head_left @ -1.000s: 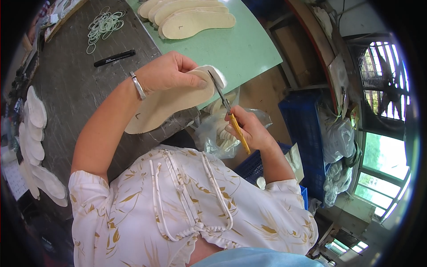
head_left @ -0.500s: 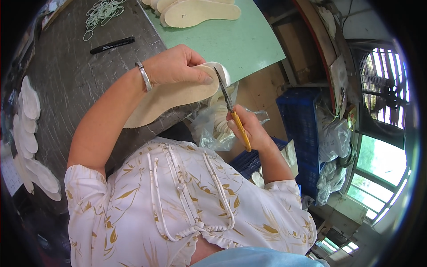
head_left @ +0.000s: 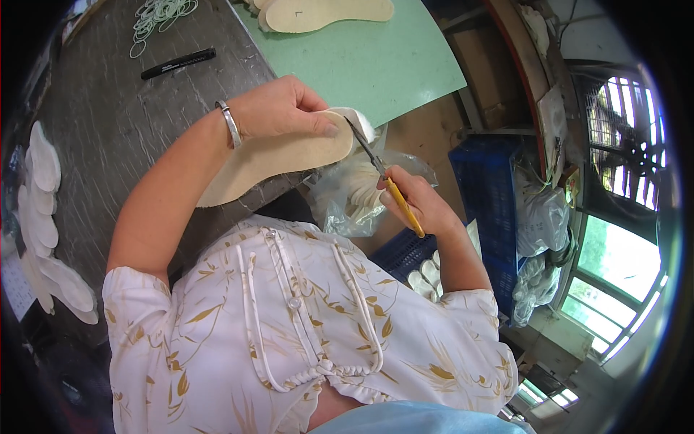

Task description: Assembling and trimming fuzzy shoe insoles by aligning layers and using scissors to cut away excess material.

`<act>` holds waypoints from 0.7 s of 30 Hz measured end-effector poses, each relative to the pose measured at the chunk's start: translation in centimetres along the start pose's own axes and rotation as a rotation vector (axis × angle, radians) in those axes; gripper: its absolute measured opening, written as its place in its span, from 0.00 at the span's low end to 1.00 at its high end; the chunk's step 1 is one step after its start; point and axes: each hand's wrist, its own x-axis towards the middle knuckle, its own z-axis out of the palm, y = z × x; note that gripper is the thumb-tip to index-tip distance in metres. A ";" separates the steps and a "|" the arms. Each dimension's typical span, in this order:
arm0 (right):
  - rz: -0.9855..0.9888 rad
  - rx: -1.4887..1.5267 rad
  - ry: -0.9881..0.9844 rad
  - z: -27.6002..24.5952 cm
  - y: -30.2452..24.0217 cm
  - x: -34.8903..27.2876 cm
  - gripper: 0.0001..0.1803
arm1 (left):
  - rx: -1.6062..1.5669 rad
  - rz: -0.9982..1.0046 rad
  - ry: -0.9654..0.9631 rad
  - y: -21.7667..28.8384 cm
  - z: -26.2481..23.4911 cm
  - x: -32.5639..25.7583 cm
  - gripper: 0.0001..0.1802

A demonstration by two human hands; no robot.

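A cream insole (head_left: 289, 157) with a white fluffy underside is pinched near its rounded end by my left hand (head_left: 285, 108), thumb on top. My right hand (head_left: 419, 202) grips yellow-handled scissors (head_left: 402, 206), whose dark blades point up and left. The blades lie at the insole's rounded end, where white fluff sticks out past the cream edge. Whether the blades are parted is hard to make out. The insole's other end reaches down and left over the table's edge, below my left forearm.
On the dark table (head_left: 108, 130) lie a black marker (head_left: 178, 64), pale rubber bands (head_left: 155, 22) and white insoles (head_left: 45, 224) at the left. More cream insoles (head_left: 325, 14) rest on a green board (head_left: 383, 65). A clear plastic bag (head_left: 354, 202) and blue crates (head_left: 481, 181) stand right.
My right hand and the scissors have moved slightly down and to the right, the blades tilting more. My left hand still holds the insole, nearly in the same place.
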 end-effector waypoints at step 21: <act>-0.080 0.022 -0.043 0.8 0.1 1.1 0.18 | -0.036 0.007 -0.025 -0.7 0.0 -0.1 0.20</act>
